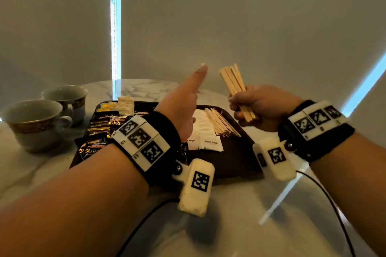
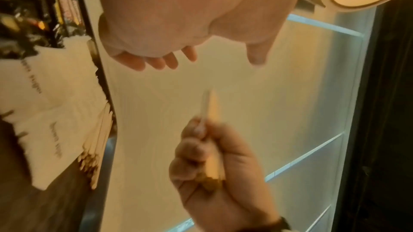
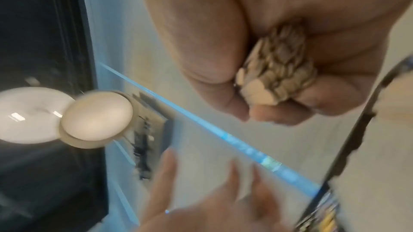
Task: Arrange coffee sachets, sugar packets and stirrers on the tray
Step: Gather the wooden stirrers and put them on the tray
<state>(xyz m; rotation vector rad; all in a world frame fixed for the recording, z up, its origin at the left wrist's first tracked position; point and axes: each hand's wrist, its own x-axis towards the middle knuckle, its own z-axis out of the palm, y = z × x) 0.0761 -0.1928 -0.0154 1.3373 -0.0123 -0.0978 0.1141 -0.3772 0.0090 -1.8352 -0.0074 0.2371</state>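
My right hand grips a bundle of wooden stirrers upright above the right side of the dark tray; their cut ends show in the right wrist view. My left hand hovers over the tray's middle with straight fingers, holding nothing. On the tray lie black coffee sachets at left, white sugar packets in the middle and a row of stirrers beside them. In the left wrist view the right hand holds the bundle beyond my open left fingers.
Two patterned cups stand on the marble table left of the tray. Pale packets sit at the tray's far edge. Cables run from both wristbands over the table's near side. A curtained window lies behind.
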